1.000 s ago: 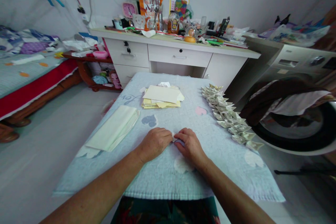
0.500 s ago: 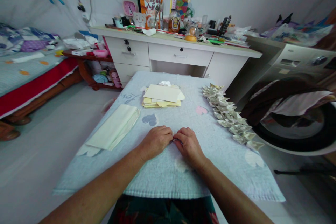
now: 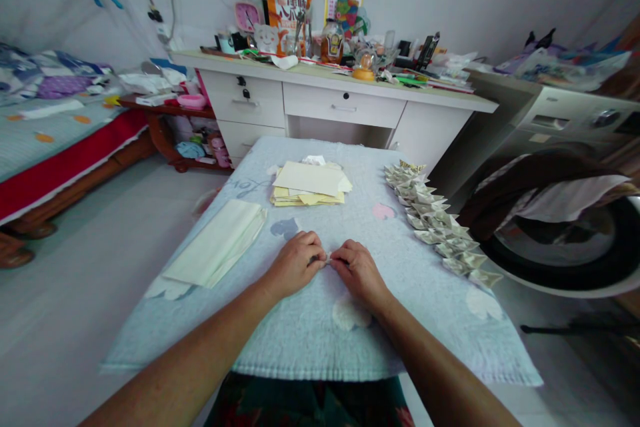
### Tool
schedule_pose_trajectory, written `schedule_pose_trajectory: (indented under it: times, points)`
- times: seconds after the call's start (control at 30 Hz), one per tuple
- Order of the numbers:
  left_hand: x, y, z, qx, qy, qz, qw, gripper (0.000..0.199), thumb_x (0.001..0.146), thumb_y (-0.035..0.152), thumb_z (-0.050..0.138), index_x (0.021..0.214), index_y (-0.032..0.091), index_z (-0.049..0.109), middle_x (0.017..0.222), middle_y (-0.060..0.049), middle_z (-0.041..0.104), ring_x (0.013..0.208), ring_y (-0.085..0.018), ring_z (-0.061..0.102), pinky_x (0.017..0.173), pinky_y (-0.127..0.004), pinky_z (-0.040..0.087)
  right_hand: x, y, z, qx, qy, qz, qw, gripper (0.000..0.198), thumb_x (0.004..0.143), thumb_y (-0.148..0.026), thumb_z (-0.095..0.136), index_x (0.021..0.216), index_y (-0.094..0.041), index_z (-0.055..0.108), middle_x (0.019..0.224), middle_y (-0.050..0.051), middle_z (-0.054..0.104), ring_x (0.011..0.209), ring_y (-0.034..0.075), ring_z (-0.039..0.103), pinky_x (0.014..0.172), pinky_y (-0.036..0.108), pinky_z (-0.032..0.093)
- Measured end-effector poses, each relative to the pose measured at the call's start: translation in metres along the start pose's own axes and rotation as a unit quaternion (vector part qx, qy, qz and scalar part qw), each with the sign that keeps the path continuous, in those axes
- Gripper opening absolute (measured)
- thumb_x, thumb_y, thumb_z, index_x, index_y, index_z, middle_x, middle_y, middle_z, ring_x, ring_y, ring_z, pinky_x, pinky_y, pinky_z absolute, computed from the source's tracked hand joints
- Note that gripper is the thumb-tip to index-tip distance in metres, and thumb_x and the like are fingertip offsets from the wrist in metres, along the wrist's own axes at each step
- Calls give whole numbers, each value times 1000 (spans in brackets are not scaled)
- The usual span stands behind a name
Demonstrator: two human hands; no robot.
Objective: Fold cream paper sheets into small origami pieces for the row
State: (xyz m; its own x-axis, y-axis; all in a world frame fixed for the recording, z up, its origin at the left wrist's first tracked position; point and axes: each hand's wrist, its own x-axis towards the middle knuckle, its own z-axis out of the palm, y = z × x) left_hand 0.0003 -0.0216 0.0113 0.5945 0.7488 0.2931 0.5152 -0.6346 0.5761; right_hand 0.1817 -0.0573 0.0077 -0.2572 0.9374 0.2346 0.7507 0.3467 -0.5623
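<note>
Head: paper [image 3: 328, 258] between both grips [image 3: 295, 265] [image 3: 361, 271]

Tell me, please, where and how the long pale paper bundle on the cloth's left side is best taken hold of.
Probably by the middle of its right long edge, coming from the right with the left hand, the nearer one. The long pale paper bundle lies flat and slanted on the cloth, and layers show along that edge, so gripping them together should limit slipping.

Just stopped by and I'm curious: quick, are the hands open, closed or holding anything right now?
Left hand: closed, pinching a small pale piece, mostly hidden.
Right hand: closed, pinching the same small pale piece.
</note>
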Motion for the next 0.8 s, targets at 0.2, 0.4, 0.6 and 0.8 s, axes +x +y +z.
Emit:
schedule_pose_trajectory:
  times: [0.2, 0.4, 0.6, 0.8]
  points:
    - [2, -1, 1, 11, 3, -19, 1000, 11, 81, 17, 59, 70, 18, 62, 81, -3, 57, 85, -19, 54, 77, -32, 39, 10, -4, -7, 1, -42, 28, 999, 10, 85, -16, 60, 82, -17, 70, 82, 4, 65, 79, 15, 58, 73, 25, 40]
    - [3, 0, -1, 54, -6, -76, 996, 11, 79, 25, 61, 71, 20, 65, 85, -2, 60, 90, -21, 54, 81, -36, 35, 22, -6, -12, -27, -94, 64, 993, 15, 81, -16, 57, 76, -17, 71, 74, 4, 68, 71, 14, 58, 65, 24, 36]
    - [8, 1, -4, 45, -28, -109, 993, 13, 77, 26, 60, 69, 21, 68, 87, -1, 62, 93, -21, 53, 86, -38, 32, 24, -7, -15, 2, -102, 89, 991, 11, 78, -18, 57, 76, -17, 68, 69, 0, 65, 63, 11, 53, 59, 22, 32]
    - [11, 1, -3, 51, -33, -124, 990, 12, 75, 27, 62, 66, 21, 68, 85, -1, 63, 95, -22, 51, 87, -38, 31, 24, -9, -12, -19, -90, 86, 992, 14, 79, -16, 54, 71, -18, 66, 66, 0, 63, 63, 11, 52, 60, 22, 31]
